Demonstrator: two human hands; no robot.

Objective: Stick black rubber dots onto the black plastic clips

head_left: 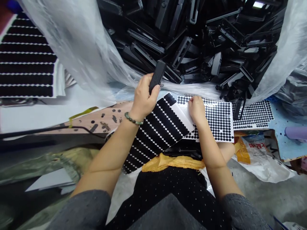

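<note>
My left hand (144, 99) is closed round a narrow black plastic part (157, 76), holding it upright above a sheet of black round stickers (160, 127). My right hand (197, 110) rests on a second white sheet of small black dot stickers (219, 118), its fingertips pinched at the sheet's upper left; what they pinch is too small to make out. A green bead bracelet circles my left wrist. Another black part (182, 150) lies on a yellow cloth (168, 162) in my lap.
A big heap of black plastic parts (203, 41) fills a clear plastic bag (79, 48) ahead. More sticker sheets lie at far left (26, 57) and at right (254, 113). A printed plastic bag (256, 150) sits at right, a black cable (48, 129) at left.
</note>
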